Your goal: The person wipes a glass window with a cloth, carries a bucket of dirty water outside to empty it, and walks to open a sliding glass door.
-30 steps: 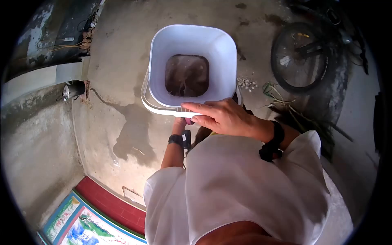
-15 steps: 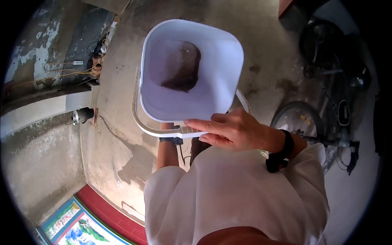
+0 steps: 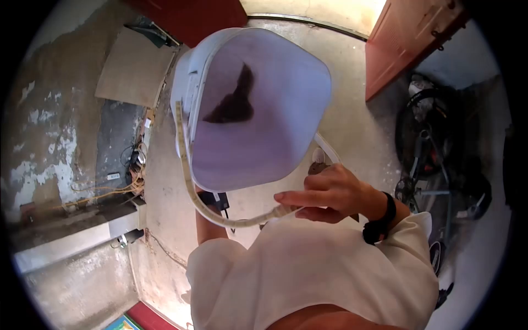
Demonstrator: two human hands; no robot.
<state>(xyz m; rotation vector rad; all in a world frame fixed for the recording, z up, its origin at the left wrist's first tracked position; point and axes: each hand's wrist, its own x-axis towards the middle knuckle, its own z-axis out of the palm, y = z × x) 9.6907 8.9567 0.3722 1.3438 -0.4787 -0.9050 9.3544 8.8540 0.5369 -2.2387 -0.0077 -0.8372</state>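
A white square bucket [image 3: 275, 148] is tilted in front of me, its inside facing me. Dark liquid [image 3: 234, 107] lies within it, its outline slanted and irregular. My right hand [image 3: 327, 195] is closed on the bucket's white handle [image 3: 206, 212], which swings down below the rim. The left forearm [image 3: 206, 228], with a black device at the wrist, passes below and behind the bucket. The bucket hides my left hand, so its fingers cannot be seen.
A bicycle [image 3: 426, 148] stands at the right beside the wall. Red doors [image 3: 407, 44] flank a bright doorway at the top. On the left are a peeling wall, cables [image 3: 104, 195], a board [image 3: 135, 66] and a ledge [image 3: 77, 236]. One shoe [image 3: 318, 155] shows under the bucket.
The bucket has tipped further to one side and its liquid has shifted. The handle hangs further from the rim, with my right hand lower on it. The view has turned toward the doorway.
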